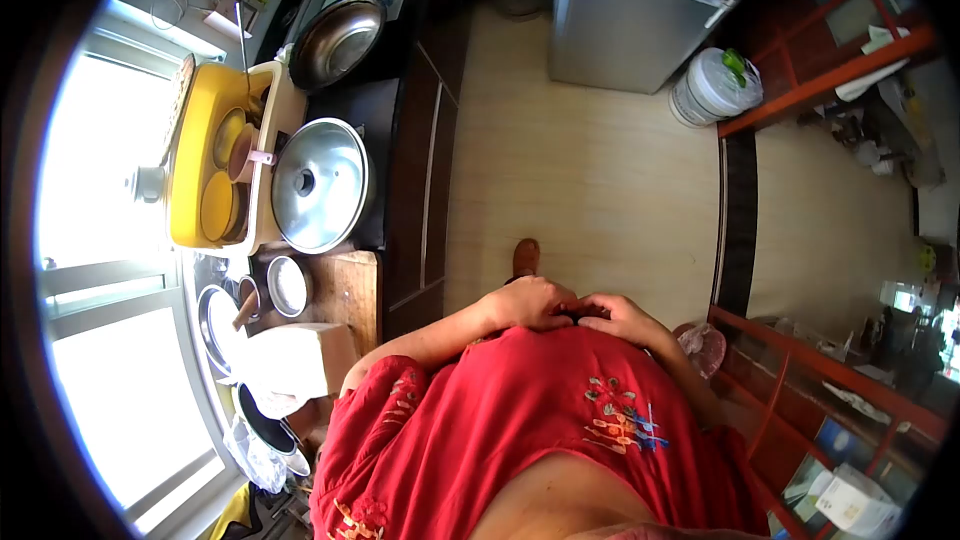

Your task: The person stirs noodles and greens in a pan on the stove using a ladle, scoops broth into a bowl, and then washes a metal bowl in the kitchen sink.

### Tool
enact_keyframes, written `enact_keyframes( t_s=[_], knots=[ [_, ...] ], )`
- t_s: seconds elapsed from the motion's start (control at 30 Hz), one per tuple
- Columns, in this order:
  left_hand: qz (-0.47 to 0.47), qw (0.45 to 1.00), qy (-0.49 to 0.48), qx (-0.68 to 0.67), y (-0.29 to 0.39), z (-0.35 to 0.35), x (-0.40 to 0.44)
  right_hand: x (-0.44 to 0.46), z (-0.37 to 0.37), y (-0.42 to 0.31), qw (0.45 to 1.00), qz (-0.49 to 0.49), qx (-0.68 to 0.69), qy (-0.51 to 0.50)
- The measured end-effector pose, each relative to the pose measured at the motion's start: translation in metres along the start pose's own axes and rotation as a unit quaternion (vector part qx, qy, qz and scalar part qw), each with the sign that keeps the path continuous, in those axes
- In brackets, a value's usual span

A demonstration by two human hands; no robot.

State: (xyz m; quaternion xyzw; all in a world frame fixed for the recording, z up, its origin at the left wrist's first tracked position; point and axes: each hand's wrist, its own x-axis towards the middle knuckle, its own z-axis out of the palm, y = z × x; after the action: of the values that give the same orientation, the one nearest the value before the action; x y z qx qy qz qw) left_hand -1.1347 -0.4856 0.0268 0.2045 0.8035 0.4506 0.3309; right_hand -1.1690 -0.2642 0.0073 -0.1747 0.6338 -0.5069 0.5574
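Both hands meet in front of my waist, at the lower edge of a red embroidered shirt [520,390]. My left hand [535,302] is closed, its fingers curled in against the shirt's edge. Close beside it, my right hand [612,318] is also closed, with its fingers bent toward the left one. A small dark spot shows between the two hands; what it is, and what the fingers hold, I cannot make out. One brown shoe [526,257] shows on the floor beyond the hands.
At left, a dark counter [385,105] carries a lidded pan [320,185], a metal basin [340,40] and a yellow rack [190,155] of bowls. A wooden board [350,285] lies nearer. Ahead stand a fridge [630,30] and a white bucket [712,90]; red-framed shelves [790,370] are at right.
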Motion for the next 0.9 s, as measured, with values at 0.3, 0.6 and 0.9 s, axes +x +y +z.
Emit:
enact_keyframes(
  t_s=[0.3,0.6,0.9],
  knots=[
    [-0.014,0.996,0.042,-0.08,-0.037,-0.119,0.018,0.099,-0.069,-0.07,0.999,-0.015,0.025,-0.025],
    [-0.069,0.974,0.214,-0.034,-0.07,-0.214,0.071,0.214,-0.192,-0.137,0.992,0.006,-0.023,-0.124],
    [-0.113,0.919,0.349,-0.143,-0.081,-0.295,0.132,0.326,-0.31,-0.228,0.956,0.005,-0.27,-0.118]
  ],
)
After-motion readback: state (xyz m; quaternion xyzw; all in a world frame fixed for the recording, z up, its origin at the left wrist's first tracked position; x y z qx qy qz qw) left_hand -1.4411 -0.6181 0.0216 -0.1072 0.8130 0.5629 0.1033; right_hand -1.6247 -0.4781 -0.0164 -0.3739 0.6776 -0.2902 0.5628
